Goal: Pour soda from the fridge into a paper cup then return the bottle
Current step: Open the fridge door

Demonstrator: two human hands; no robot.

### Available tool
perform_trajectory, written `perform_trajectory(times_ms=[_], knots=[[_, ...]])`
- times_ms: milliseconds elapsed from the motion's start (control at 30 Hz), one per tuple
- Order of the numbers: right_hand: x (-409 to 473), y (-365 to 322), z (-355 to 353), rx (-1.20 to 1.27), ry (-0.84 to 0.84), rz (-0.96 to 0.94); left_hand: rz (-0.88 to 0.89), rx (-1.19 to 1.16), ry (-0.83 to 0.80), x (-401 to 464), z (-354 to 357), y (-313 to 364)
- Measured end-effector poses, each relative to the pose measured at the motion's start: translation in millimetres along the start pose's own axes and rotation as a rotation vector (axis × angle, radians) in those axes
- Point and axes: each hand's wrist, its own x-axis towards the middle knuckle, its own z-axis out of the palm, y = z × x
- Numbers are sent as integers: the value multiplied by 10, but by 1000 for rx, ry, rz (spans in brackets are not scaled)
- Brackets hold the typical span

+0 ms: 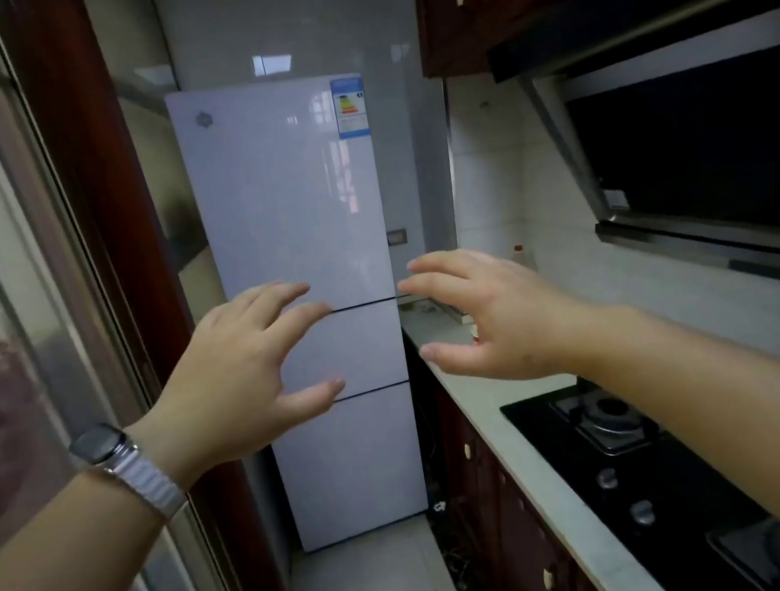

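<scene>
Fridge shut, hands empty

Fridge first: the tall, glossy white three-door fridge (300, 269) stands closed, well ahead of both hands. Left hand (240, 373) and right hand (495, 313) spread open, holding nothing. Soda bottle unseen, presumably inside. Smooth handleless doors likely pull from an edge.

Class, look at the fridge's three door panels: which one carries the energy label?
The top panel, the tallest of the three, carries the blue energy label in its upper right corner; the middle and bottom panels are plain.
</scene>
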Motion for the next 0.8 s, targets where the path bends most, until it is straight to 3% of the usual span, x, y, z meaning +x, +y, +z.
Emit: perform_trajectory(times_ms=[400, 800], knots=[[1149, -134, 975, -27, -96, 50, -47, -49, -46, 103, 947, -1282], [1834, 262, 1624, -1, -133, 35, -96, -103, -110, 432, 1505, -1889]])
